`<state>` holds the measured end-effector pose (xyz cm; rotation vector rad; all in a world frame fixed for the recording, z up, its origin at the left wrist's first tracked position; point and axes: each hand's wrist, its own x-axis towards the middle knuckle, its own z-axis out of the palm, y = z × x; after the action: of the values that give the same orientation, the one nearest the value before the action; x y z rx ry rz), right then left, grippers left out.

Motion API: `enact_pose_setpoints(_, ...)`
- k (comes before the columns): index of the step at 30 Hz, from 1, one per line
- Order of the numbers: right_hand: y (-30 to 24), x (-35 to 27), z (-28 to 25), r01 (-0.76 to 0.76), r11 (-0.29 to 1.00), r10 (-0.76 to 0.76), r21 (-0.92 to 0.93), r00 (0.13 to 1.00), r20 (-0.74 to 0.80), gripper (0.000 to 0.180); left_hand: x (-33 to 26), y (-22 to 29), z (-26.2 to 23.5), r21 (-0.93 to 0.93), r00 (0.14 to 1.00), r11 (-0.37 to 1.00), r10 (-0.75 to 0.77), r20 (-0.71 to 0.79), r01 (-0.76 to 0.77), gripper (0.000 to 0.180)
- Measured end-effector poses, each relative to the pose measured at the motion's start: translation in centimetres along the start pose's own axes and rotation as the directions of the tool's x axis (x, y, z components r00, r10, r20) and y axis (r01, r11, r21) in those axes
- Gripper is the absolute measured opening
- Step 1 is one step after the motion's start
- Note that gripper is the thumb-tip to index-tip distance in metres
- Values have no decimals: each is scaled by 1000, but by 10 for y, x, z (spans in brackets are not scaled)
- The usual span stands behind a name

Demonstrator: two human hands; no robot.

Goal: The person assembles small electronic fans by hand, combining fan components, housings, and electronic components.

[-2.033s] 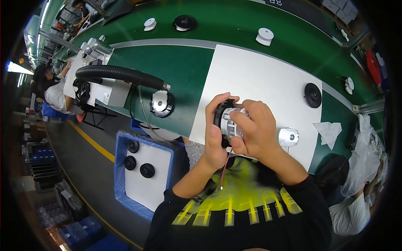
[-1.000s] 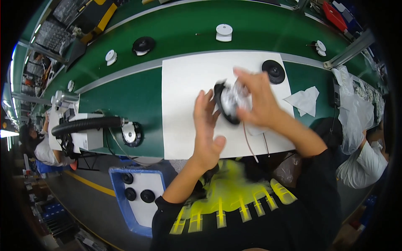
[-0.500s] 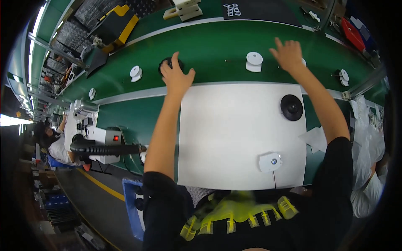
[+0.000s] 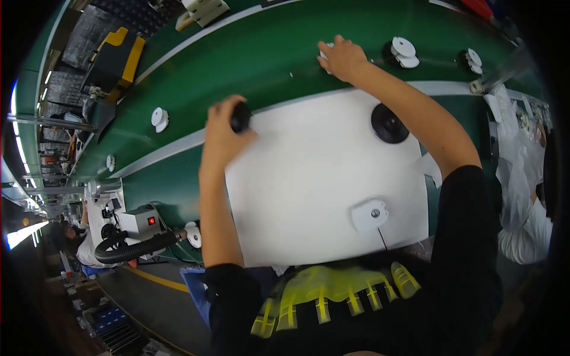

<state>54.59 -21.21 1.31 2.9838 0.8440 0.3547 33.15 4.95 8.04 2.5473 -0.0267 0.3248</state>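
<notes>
My left hand (image 4: 222,133), slightly blurred, is closed around a black round part (image 4: 240,117) at the far left corner of the white sheet (image 4: 297,178). On the green surface beyond the sheet, my right hand (image 4: 346,59) grips a white plastic part (image 4: 326,52), mostly covered by the fingers. A black disc (image 4: 390,123) with a raised centre lies at the sheet's far right, beneath my right forearm. Nearer me on the sheet sits a white housing (image 4: 370,215) with a round metallic centre and a thin dark wire running toward me.
More white round parts stand along the green surface (image 4: 273,59): one (image 4: 405,52) right of my right hand, others farther out. At left are a white box (image 4: 142,225) with a red switch and a black corrugated hose (image 4: 139,248). Clear plastic bags (image 4: 516,154) hang at right.
My left hand has lifted the black round part off the green surface and brought it to the sheet's edge. My right hand has closed on a white part. The whole view has shifted and tilted.
</notes>
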Motion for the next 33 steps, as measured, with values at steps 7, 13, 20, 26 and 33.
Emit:
enact_pose_setpoints(7,-20,-55,-68,214,810,-190,545,977,-100,39,-170,132,24,55,952,995,-90,293,77,67)
enact_pose_setpoints(13,-46,-165,-141,265,466,-6,844,955,-297,45,-212,136,21,-88,996,994,-65,-55,60,70)
enact_pose_setpoints(20,-101,-289,-160,-113,-582,55,806,983,177,50,-237,-5,-19,-604,883,-758,-432,185,-245,60)
enact_pose_setpoints(26,-202,-302,-142,-200,-659,16,725,960,279,53,-235,-49,-35,-437,896,-825,-435,87,-358,51)
enact_pose_setpoints(33,-260,-271,-142,-370,-669,-102,645,905,413,41,-238,-36,-44,-460,818,-764,-561,125,-453,41)
